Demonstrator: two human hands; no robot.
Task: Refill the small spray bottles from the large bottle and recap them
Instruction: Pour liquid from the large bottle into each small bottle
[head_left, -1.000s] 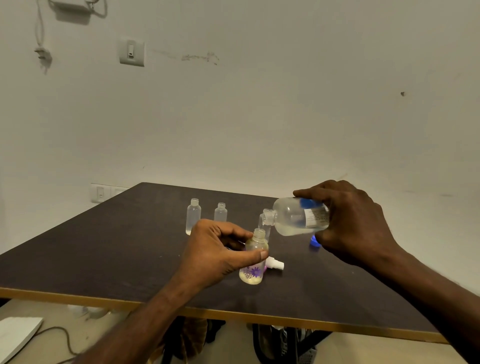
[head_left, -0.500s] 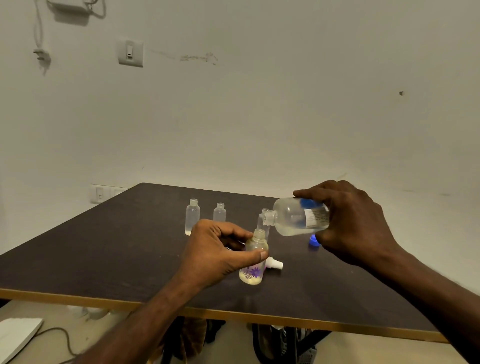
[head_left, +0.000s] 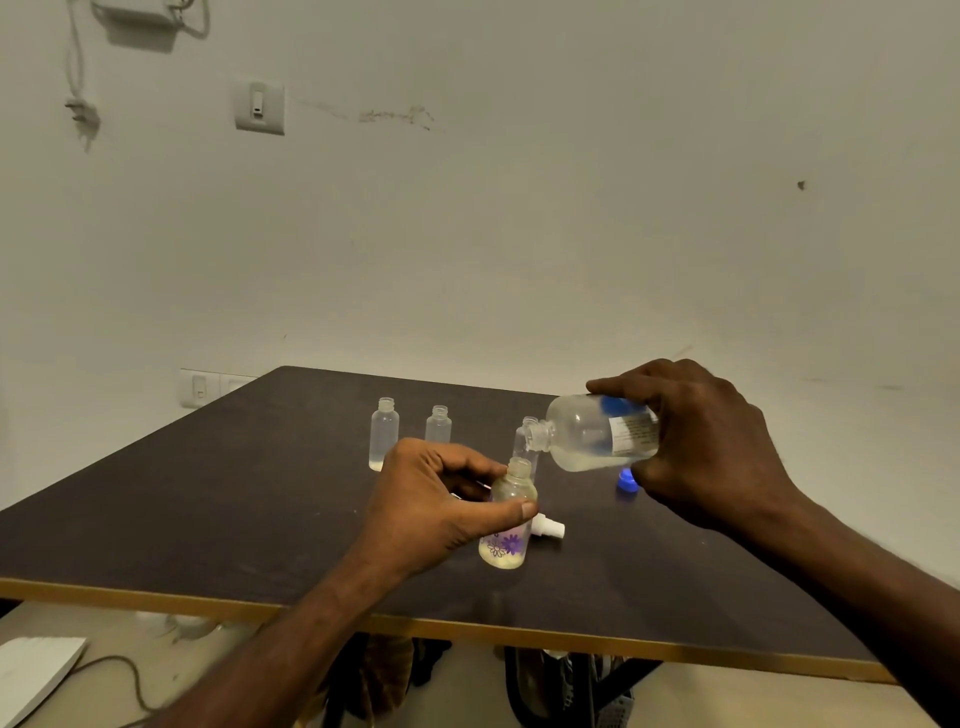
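Note:
My left hand (head_left: 431, 504) grips a small uncapped spray bottle with purple flowers (head_left: 508, 525), upright on the dark table (head_left: 208, 509). My right hand (head_left: 711, 447) holds the large clear bottle (head_left: 597, 439) tipped on its side, its open neck just above and right of the small bottle's mouth. Liquid lies in the large bottle's lower side. A white spray cap (head_left: 550, 527) lies on the table just right of the small bottle. The blue cap (head_left: 627, 480) rests under the large bottle.
Three more uncapped small clear bottles stand behind: one (head_left: 385, 434) at the left, one (head_left: 438, 423) beside it, one (head_left: 525, 441) partly hidden behind the large bottle's neck. The table's wooden front edge (head_left: 467, 629) runs across below my arms.
Both hands and bottles keep nearly the same pose. The large bottle stays tipped over the small bottle's mouth.

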